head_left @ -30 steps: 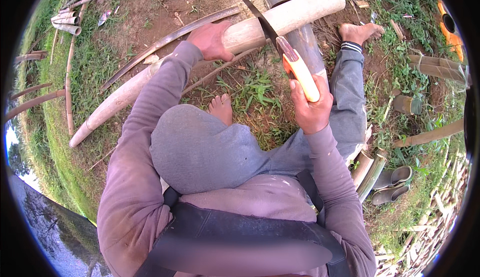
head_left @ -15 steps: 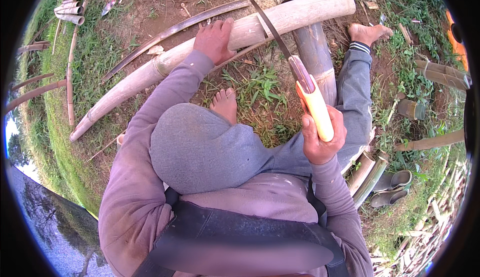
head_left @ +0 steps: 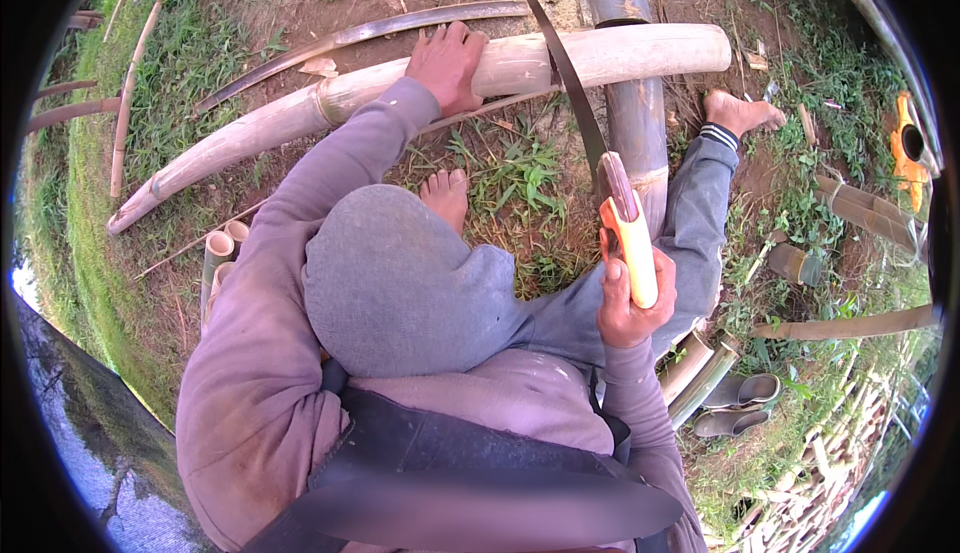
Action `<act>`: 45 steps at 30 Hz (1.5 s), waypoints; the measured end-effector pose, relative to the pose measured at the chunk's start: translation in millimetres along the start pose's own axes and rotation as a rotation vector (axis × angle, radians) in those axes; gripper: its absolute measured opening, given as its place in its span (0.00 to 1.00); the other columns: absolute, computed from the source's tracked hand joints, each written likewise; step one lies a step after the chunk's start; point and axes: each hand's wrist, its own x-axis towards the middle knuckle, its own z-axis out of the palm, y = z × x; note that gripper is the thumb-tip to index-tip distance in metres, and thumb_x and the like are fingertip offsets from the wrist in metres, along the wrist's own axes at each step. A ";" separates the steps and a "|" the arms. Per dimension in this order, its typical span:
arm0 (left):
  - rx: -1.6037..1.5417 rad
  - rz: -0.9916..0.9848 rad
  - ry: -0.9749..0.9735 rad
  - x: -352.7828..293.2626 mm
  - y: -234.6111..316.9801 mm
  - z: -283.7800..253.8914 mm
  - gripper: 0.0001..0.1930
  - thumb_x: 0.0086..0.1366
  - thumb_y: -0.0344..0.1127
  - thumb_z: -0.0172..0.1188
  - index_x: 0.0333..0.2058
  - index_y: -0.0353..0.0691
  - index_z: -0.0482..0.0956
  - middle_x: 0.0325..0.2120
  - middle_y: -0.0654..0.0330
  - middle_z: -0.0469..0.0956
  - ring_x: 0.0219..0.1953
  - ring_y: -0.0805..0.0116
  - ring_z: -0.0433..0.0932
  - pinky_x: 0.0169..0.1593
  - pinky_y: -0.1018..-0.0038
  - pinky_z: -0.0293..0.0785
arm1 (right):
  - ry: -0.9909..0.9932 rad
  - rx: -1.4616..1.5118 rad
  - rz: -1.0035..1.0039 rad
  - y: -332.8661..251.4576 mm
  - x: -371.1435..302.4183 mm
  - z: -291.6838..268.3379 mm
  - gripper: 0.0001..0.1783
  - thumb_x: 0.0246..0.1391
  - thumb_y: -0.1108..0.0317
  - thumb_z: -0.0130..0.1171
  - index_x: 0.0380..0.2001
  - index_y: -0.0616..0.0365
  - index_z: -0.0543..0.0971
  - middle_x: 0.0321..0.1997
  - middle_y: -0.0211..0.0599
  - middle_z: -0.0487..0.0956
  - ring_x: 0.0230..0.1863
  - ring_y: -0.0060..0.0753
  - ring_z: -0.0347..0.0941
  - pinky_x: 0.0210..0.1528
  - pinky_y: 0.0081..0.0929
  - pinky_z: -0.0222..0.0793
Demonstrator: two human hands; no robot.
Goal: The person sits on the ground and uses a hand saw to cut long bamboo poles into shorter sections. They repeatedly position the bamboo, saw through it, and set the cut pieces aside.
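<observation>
A thick pale bamboo pole (head_left: 640, 53) lies slanting across in front of me. My left hand (head_left: 450, 65) grips it from above, fingers over its far side. My right hand (head_left: 635, 303) is closed round the orange-and-yellow handle (head_left: 638, 258) of a hand saw. The saw's long curved dark blade (head_left: 572, 78) crosses the pale pole to the right of my left hand, at a dark line that looks like a cut. Under the pole's right part runs a thicker grey-brown bamboo pole (head_left: 637, 133), pointing away from me.
My bare left foot (head_left: 445, 198) stands on the near side of the pole. A split bamboo strip (head_left: 370, 48) lies beyond it. Short bamboo pieces (head_left: 700, 373) and dark boots (head_left: 738, 401) are at my right. An orange object (head_left: 908, 153) and bamboo offcuts (head_left: 800, 493) lie farther right.
The whole scene sits lower in the picture, as the view has shifted. Both hands keep their holds, and the saw blade still lies across the pale pole.
</observation>
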 end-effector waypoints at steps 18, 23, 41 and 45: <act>0.175 -0.034 0.112 -4.1 -13.0 -14.8 0.46 0.50 0.47 0.79 0.66 0.44 0.67 0.56 0.53 0.74 0.60 0.53 0.75 0.62 0.57 0.70 | 0.026 0.121 -0.021 -14.0 22.6 23.3 0.19 0.60 0.68 0.73 0.47 0.67 0.77 0.37 0.39 0.83 0.34 0.26 0.80 0.40 0.25 0.76; 0.142 -0.030 0.118 -9.5 -11.0 -19.2 0.46 0.49 0.47 0.80 0.65 0.44 0.68 0.55 0.54 0.74 0.60 0.53 0.76 0.60 0.57 0.70 | -0.020 0.049 -0.060 -11.7 20.8 37.0 0.19 0.60 0.69 0.73 0.47 0.67 0.77 0.35 0.39 0.83 0.34 0.27 0.80 0.38 0.26 0.76; 0.078 -0.038 0.089 -0.8 -21.9 -16.4 0.44 0.48 0.43 0.81 0.63 0.42 0.68 0.54 0.53 0.76 0.59 0.51 0.78 0.61 0.57 0.72 | -0.073 -0.004 -0.119 -30.9 36.6 97.0 0.18 0.58 0.74 0.71 0.46 0.64 0.73 0.30 0.43 0.81 0.26 0.40 0.81 0.30 0.36 0.76; 0.130 -0.068 0.065 -11.6 -8.2 -8.0 0.43 0.49 0.43 0.80 0.62 0.44 0.69 0.54 0.52 0.76 0.59 0.51 0.77 0.61 0.57 0.71 | -0.111 0.027 0.040 -25.2 22.5 60.9 0.17 0.58 0.74 0.71 0.46 0.65 0.74 0.31 0.44 0.83 0.29 0.38 0.83 0.33 0.33 0.78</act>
